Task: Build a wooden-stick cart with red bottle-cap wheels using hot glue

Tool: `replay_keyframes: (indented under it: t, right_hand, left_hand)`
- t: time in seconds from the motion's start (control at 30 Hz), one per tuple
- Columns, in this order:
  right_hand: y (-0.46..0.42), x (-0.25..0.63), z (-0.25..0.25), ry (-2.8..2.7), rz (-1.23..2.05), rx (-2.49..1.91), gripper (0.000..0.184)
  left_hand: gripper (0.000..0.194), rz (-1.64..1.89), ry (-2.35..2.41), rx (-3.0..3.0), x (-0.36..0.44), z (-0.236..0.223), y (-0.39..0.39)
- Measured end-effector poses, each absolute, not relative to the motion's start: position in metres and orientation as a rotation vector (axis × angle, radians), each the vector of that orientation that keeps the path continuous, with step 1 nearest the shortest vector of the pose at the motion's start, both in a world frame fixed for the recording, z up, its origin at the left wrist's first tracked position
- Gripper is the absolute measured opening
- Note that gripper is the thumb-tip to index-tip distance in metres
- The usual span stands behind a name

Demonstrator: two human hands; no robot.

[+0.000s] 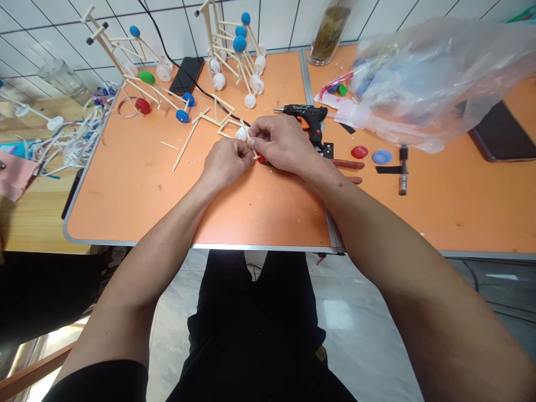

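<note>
My left hand (226,161) and my right hand (282,142) meet near the middle of the orange table, fingertips pinched close together. Between them they grip a thin wooden stick (244,126), mostly covered by the fingers. Just behind the fingertips sits a small white cap (240,134); whether it is joined to the stick, I cannot tell. A small frame of wooden sticks (218,119) lies beyond the hands. Something red (262,159) shows under my right fingers. A black glue gun (310,118) lies right behind my right hand, and red-handled pliers (349,164) are partly hidden by that arm.
Stick models with coloured caps stand at the back left (146,77) and back centre (239,44). A black phone (187,76) and a cable lie between them. Rightward are a plastic bag (422,84), loose caps (382,157), a marker (403,170) and another phone (505,134).
</note>
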State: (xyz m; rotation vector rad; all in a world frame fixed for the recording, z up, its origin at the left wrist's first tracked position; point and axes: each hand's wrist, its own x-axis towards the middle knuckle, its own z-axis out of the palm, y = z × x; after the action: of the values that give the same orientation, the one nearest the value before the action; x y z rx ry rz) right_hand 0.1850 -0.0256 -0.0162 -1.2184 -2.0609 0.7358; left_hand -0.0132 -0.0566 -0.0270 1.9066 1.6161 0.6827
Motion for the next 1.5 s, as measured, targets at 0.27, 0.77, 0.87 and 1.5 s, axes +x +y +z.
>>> replay_keyframes:
  t: [0.27, 0.77, 0.87, 1.5]
  right_hand:
    - [-0.0267, 0.1846, -0.0153, -2.059, 0.731, -1.218, 0.024]
    - [-0.0238, 0.1861, -0.0199, -2.060, 0.742, -1.172, 0.022]
    - [-0.0233, 0.1861, -0.0207, -2.068, 0.728, -1.165, 0.019]
    - [-0.0277, 0.1843, -0.0146, -2.057, 0.739, -1.214, 0.020]
  left_hand:
    - [0.017, 0.633, 1.621, 1.920, -0.0126, -0.0277, -0.0553]
    - [0.019, 0.665, 1.595, 1.918, -0.0143, -0.0314, -0.0529]
    - [0.018, 0.716, 1.591, 1.916, -0.0138, -0.0305, -0.0541]
    - [0.011, 0.700, 1.600, 1.898, -0.0129, -0.0264, -0.0563]
